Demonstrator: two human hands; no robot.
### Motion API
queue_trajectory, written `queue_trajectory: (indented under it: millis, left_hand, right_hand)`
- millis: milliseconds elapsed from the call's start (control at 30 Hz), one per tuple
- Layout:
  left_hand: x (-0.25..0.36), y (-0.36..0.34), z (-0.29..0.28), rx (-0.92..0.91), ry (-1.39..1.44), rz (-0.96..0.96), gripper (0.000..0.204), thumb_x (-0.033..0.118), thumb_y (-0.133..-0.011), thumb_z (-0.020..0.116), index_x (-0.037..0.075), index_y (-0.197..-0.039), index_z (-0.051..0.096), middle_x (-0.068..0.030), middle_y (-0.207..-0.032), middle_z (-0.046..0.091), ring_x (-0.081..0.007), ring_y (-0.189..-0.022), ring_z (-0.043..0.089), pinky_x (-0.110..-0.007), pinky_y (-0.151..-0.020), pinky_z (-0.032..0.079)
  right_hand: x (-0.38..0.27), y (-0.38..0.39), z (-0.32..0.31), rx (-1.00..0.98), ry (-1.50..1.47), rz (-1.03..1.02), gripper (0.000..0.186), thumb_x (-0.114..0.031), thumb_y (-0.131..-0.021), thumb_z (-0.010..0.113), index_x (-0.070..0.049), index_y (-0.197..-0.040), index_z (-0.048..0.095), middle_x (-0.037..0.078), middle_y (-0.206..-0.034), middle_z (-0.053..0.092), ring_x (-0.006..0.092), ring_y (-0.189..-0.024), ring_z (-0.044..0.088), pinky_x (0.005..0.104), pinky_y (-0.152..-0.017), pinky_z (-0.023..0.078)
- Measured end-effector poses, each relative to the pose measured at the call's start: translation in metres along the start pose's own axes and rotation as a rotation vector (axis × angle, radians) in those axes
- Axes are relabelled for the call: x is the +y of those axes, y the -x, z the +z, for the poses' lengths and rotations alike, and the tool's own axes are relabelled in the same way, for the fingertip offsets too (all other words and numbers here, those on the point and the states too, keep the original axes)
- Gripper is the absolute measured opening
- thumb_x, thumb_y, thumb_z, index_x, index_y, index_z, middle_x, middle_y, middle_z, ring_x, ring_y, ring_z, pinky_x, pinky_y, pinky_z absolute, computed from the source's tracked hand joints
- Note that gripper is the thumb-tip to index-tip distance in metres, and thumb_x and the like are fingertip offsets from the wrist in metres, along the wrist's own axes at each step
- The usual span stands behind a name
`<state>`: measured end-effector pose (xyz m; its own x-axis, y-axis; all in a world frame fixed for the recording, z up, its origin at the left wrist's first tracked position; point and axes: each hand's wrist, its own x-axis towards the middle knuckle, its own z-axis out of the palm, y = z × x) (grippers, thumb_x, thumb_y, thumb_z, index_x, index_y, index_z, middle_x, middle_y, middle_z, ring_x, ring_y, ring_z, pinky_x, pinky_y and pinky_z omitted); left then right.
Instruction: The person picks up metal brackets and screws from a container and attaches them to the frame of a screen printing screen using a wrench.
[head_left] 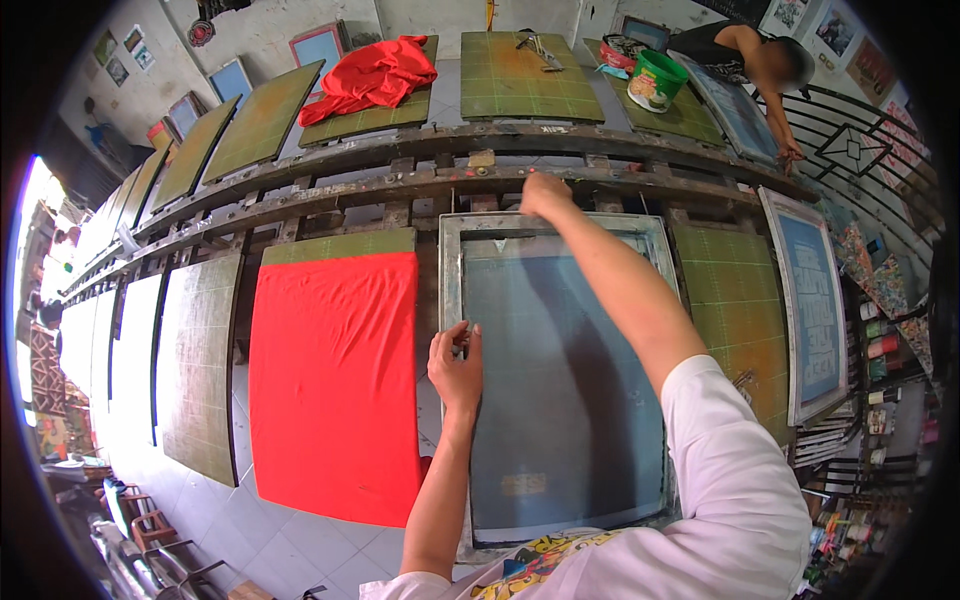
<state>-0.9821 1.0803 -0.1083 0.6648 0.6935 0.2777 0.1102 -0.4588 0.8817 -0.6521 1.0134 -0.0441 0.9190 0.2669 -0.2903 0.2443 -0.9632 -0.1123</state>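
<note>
A large silk-screen frame with bluish mesh lies flat in front of me. My left hand is closed on the frame's left side bar, thumb and fingers curled over it. My right arm reaches across the mesh to the far end. There my right hand is closed at the long rail, just beyond the frame's far bar; its fingers are turned away and I cannot see what they hold. Left of the frame, a red fabric piece is stretched over a board, slightly wrinkled near its top.
Green boards stand in rows along both sides of the rails. Another screen leans at the right. Across the rails are a crumpled red cloth, a green bucket and a metal tool. A person bends over a screen at far right.
</note>
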Motion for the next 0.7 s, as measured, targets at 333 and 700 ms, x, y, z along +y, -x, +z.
queue_trajectory:
  millis: [333,700]
  left_hand:
    - [0.006,-0.001,0.000,-0.008,-0.077,0.048,0.021,0.017,-0.089,0.079,0.002,-0.102,0.073,-0.0068,-0.086,0.069,-0.0180,-0.076,0.066,-0.032,-0.073,0.052]
    - [-0.007,0.006,0.009,-0.028,-0.010,0.024,0.019,0.015,-0.090,0.080,0.002,-0.102,0.074,-0.0050,-0.084,0.065,-0.0155,-0.075,0.060,-0.033,-0.069,0.048]
  right_hand:
    - [0.041,-0.001,0.003,0.029,-0.025,0.045,0.050,-0.036,-0.078,0.082,-0.009,-0.119,0.074,0.012,-0.127,0.072,0.0285,-0.121,0.067,0.0424,-0.096,0.058]
    - [0.204,0.191,0.036,0.497,-0.867,0.153,0.033,-0.034,-0.089,0.079,-0.004,-0.100,0.071,0.006,-0.078,0.066,0.0189,-0.074,0.063,0.0343,-0.071,0.051]
